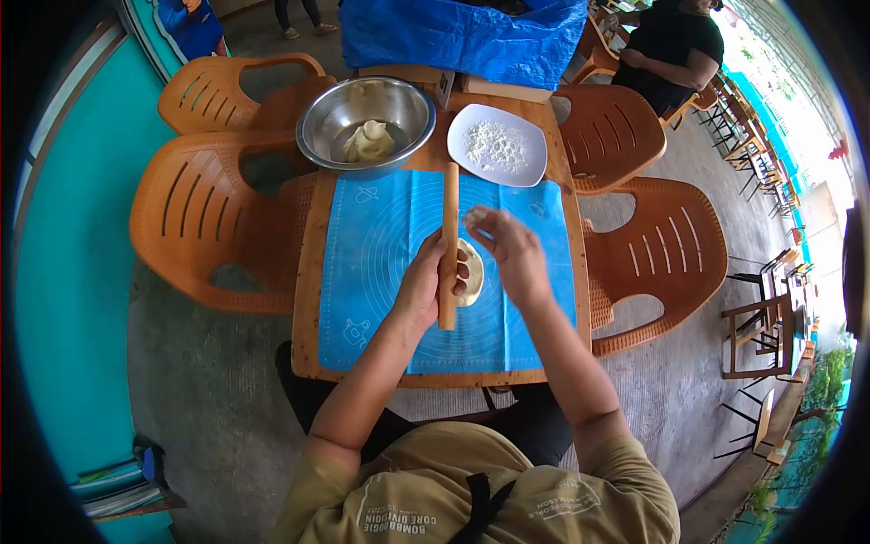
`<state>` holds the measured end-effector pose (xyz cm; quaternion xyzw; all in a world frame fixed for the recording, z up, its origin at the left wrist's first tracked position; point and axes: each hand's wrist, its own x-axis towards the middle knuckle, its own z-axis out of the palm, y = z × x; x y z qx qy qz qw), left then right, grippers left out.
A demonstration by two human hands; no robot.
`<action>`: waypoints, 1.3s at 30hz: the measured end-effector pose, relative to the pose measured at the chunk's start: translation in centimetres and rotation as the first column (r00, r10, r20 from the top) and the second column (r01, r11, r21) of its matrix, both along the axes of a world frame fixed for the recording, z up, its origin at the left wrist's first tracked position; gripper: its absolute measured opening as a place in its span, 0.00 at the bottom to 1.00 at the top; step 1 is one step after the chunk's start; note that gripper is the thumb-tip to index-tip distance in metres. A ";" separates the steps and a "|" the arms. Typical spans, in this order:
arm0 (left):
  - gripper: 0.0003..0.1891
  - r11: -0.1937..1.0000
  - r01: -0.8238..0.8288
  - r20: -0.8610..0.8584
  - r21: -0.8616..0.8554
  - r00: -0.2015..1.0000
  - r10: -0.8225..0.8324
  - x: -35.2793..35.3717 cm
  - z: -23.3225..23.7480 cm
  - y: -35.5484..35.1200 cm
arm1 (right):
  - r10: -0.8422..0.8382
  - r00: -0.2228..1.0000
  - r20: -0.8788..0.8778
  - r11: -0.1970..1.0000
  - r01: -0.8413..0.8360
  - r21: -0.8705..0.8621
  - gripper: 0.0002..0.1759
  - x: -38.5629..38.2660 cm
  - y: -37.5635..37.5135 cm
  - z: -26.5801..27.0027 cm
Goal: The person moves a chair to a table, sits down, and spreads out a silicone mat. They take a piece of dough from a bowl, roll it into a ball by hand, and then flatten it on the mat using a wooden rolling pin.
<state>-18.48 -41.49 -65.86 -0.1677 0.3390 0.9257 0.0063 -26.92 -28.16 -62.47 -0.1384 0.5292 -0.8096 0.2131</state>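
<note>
My left hand (424, 279) is wrapped round the middle of a wooden rolling pin (450, 208), which points away from me. Under and just right of the pin, a flattened piece of dough (470, 276) lies on a blue silicone baking mat (381, 308) printed with circles. My right hand (513, 252) is raised over the mat to the right of the pin, with its fingertips pinched together. Whatever may be between those fingertips is too small to make out. The pin and my left fingers cover part of the dough.
A metal bowl (317, 113) with more dough (369, 142) stands at the back left. Beside it is a white plate (532, 170) of flour (497, 147). Behind them, a blue tarp (462, 41) covers boxes. Orange chairs (199, 204) flank the table. A person (671, 45) sits at the back right.
</note>
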 end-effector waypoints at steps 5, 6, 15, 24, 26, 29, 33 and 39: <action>0.24 0.993 -0.029 -0.046 -0.111 0.999 0.024 1.3 0.7 2.9 | 0.294 0.619 -0.728 0.770 0.298 0.564 0.31 7.5 0.9 -1.4; 0.24 0.987 -0.046 -0.095 -0.154 0.995 0.032 1.7 0.2 3.5 | 0.289 0.615 -0.734 0.770 0.306 0.559 0.31 7.5 1.1 -2.0; 0.18 0.958 0.018 0.001 -0.286 1.000 -0.018 3.7 -0.4 7.1 | -0.064 0.882 -0.466 0.781 0.335 0.527 0.35 5.5 1.6 -3.3; 0.34 0.903 0.337 0.136 -0.266 0.941 -0.311 5.8 1.7 8.3 | -0.211 0.916 0.341 0.963 0.134 0.236 0.39 0.6 0.8 -0.3; 0.36 0.916 0.395 0.100 -0.070 0.917 -0.387 5.4 1.2 7.4 | -0.073 0.910 0.409 0.997 0.069 0.025 0.38 0.1 1.0 -0.7; 0.36 0.777 0.588 -0.156 0.223 0.809 -0.567 4.5 0.3 5.5 | 0.213 0.889 0.405 0.926 -0.051 -0.373 0.31 -0.4 1.4 -1.3; 0.35 0.900 0.427 0.141 -0.087 0.900 -0.413 5.4 2.0 6.2 | -0.086 0.978 0.192 0.992 0.102 -0.079 0.23 -0.2 0.2 -2.1; 0.21 0.231 -0.204 -0.202 -0.951 0.979 0.032 4.9 -2.9 8.7 | -0.468 0.663 -0.584 0.624 0.716 0.312 0.18 0.2 -1.3 -6.2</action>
